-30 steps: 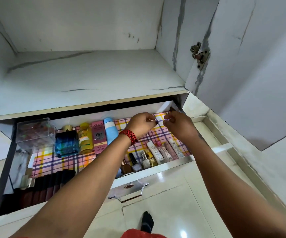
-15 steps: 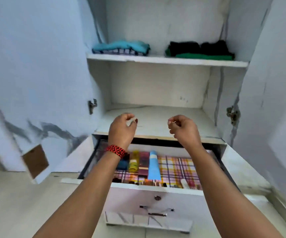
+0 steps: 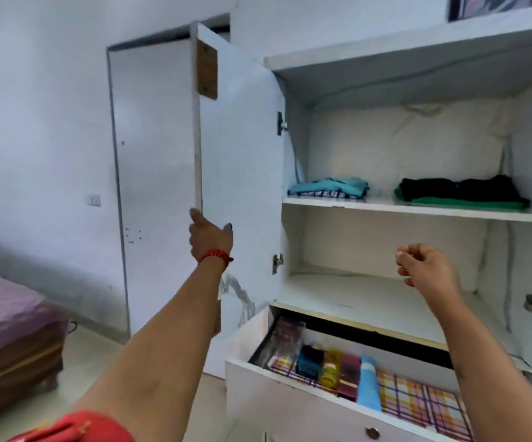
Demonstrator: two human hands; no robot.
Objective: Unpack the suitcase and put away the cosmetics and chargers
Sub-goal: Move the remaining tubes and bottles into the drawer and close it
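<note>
Head view: your left hand (image 3: pixel 210 237) is on the free edge of the left wardrobe door (image 3: pixel 242 154), thumb up the outer side, fingers round onto the inner face. It looks like a light hold, not a hard clamp.

Your right hand (image 3: pixel 427 266) hangs in the air in front of the bare middle shelf (image 3: pixel 369 301), curled into a loose fist. It touches nothing and I see nothing in it.

The cosmetics (image 3: pixel 331 371) are in the pulled-out drawer (image 3: pixel 290 403), lined up along the back on the checked liner (image 3: pixel 417 400), with the blue tube (image 3: pixel 368 387) at the right end. No suitcase or chargers are in view.

My read is that you're handling the door.
- **If closing:** push the drawer in first with the free right hand. It sticks out, and the door will likely hit it.
- **If opening wider:** swing from the edge and keep your fingers off the hinge side.
</note>
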